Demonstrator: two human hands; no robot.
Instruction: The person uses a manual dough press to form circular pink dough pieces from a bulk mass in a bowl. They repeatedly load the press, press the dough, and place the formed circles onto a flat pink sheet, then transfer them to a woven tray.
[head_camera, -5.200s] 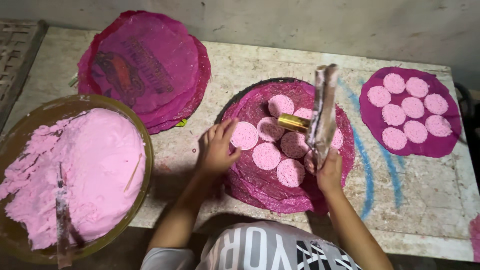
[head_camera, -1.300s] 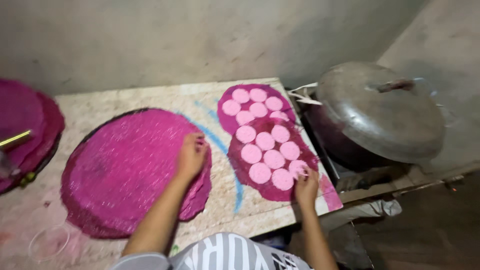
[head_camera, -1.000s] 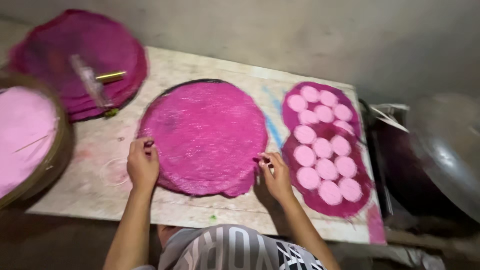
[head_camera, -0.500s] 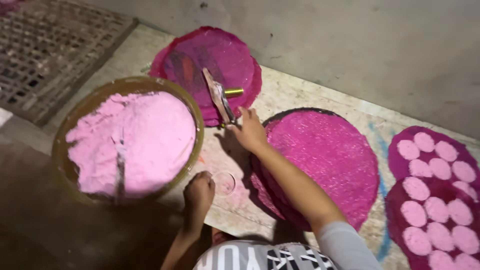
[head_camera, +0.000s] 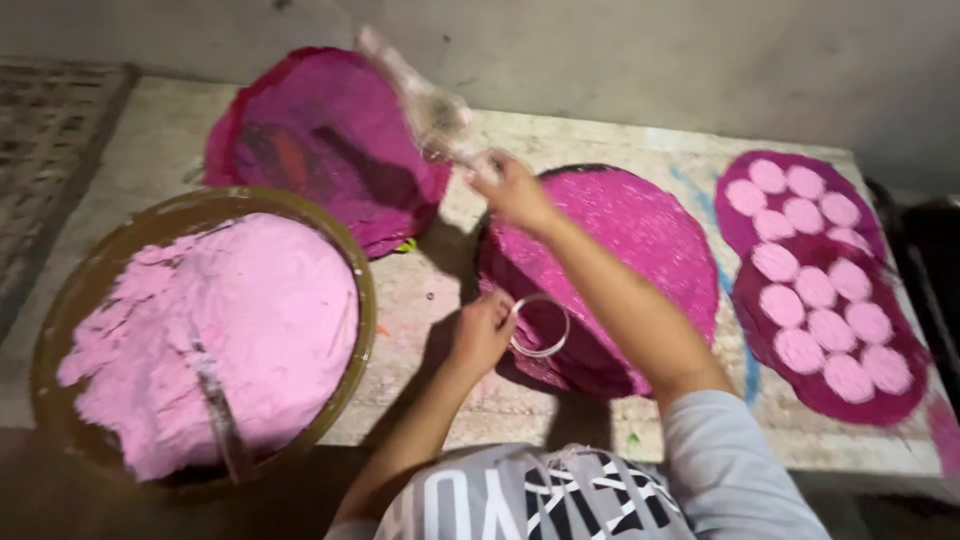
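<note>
My left hand (head_camera: 482, 333) grips a thin clear ring mould (head_camera: 539, 325) at the near left edge of a round magenta mat (head_camera: 620, 250) in front of me. My right hand (head_camera: 515, 190) is raised above the mat's far left edge. It holds a long flat spatula (head_camera: 425, 100), blurred and smeared with pink, that points up and to the left. At the left stands a big brown bowl (head_camera: 90, 290) full of pink paste (head_camera: 230, 320). A stick (head_camera: 215, 410) stands in the paste.
A stack of magenta mats (head_camera: 330, 140) lies at the back left. Two mats (head_camera: 815, 290) at the right carry several pale pink discs. All rest on a worn stone slab (head_camera: 440, 290). A grating (head_camera: 50, 130) lies far left and a dark pot (head_camera: 930, 260) far right.
My right hand has lifted the spatula off the back stack and swung it over the middle mat. My left hand has carried the ring from the slab onto the mat's edge.
</note>
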